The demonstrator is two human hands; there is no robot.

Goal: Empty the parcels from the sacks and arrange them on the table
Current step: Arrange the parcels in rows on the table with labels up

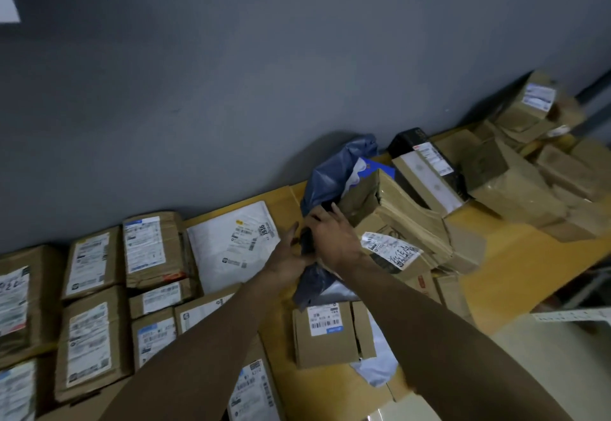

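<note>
Here both hands meet at the middle of the grey-blue plastic sack (332, 174), which lies on the counter (515, 255) with its long axis running from the near edge, under the wrists, up and rightward to the wall. Its far end stands crumpled against the wall beyond the fingers, and its near end trails out below the forearms.

The right grip (334, 239) lies over a dark fold of the plastic with its fingers bent down across it, and appears to be grasping the sack. The left grip (287, 255) comes in from the other side, thumb up, touching the same dark fold. Blur hides whether it is clenched on the fold or only pressed against it, so I cannot tell.

Just right of the sack a heap of brown paper parcels has spilled, the nearest being a labelled brown parcel (393, 248) touching the right wrist. To the left, well apart from the heap, parcels stand in tidy rows beside a white mailer (231, 242). A barcoded carton (322, 331) sits just below the sack's near end.

My judgement is that the sack is partly emptied. The coming move turns on this: the heap lies right of the sack and nearer the right grip, while the arranged rows lie left, nearer the left grip.
</note>
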